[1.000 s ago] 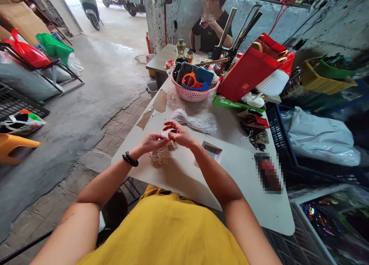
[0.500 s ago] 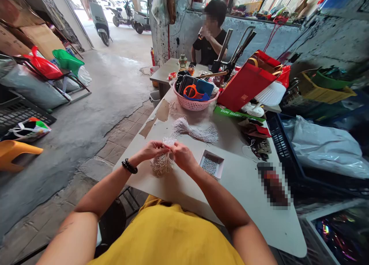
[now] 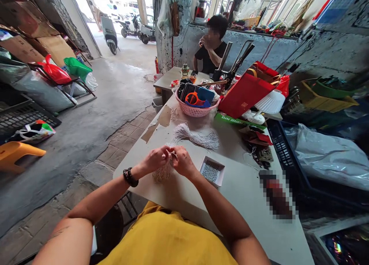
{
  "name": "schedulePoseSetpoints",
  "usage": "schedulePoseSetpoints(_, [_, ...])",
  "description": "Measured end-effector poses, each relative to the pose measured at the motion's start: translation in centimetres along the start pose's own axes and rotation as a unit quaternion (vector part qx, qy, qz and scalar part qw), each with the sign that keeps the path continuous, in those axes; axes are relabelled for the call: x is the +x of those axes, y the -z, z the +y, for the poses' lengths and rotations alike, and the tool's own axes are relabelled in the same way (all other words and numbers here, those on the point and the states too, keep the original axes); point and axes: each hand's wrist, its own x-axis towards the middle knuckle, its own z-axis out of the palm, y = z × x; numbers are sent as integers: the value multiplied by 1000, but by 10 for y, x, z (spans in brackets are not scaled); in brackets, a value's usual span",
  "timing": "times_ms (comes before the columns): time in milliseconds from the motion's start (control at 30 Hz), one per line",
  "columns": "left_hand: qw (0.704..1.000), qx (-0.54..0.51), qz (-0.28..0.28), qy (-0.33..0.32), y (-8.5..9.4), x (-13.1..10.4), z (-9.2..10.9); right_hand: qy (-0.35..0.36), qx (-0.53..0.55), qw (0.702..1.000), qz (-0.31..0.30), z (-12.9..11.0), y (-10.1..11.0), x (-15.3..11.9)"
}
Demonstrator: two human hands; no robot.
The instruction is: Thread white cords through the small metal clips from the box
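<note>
My left hand [image 3: 155, 159], with a dark bead bracelet on its wrist, and my right hand [image 3: 182, 160] meet fingertip to fingertip above the near left part of the table [image 3: 184, 194]. The fingers of both are closed in a pinch; what lies between them is too small to make out. Just below the hands hangs or lies a bundle of pale strings [image 3: 163, 173], partly covered by them. Beyond them rests a second bundle of white strings [image 3: 196, 136]. Right of my right hand is an open white box [image 3: 220, 176] holding many small grey metal pieces.
A pink basket [image 3: 196, 110] of tools and a red bag [image 3: 249, 90] stand at the far side. One person [image 3: 211, 50] sits beyond, holding a drink to the mouth. Dark crates [image 3: 284, 153] line the right, and a blurred item [image 3: 277, 194] lies at the table's right.
The view has shifted slightly, so the surroundings sit a little lower. My hands have drawn closer together and their fingers have curled more, covering more of the pale strings.
</note>
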Motion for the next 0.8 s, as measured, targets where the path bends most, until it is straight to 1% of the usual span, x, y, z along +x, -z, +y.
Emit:
schedulePoseSetpoints(100, [998, 46, 45, 3, -10, -4, -3, -16, 86, 996, -6, 7, -9, 7])
schedulePoseSetpoints(167, [994, 82, 72, -21, -15, -7, -6, -28, 110, 993, -16, 12, -13, 10])
schedulePoseSetpoints(267, [983, 131, 105, -69, -22, -12, -10, -10, 117, 992, -43, 20, -16, 15])
schedulePoseSetpoints(400, [974, 142, 143, -104, -25, -17, -10, 7, 168, 981, -98, 32, -14, 23])
schedulePoseSetpoints(533, [965, 140, 181, -127, -23, -20, -12, 8, 205, 970, -134, 41, -10, 29])
schedulePoseSetpoints(600, [964, 137, 185, -137, -22, -20, -14, 11, 210, 966, -149, 43, -8, 30])
schedulePoseSetpoints(700, [966, 121, 174, -144, -20, -20, -17, 18, 199, 967, -158, 41, -4, 32])
schedulePoseSetpoints(800, [977, 100, 147, -118, -19, -19, -17, 29, 170, 975, -142, 36, -1, 32])
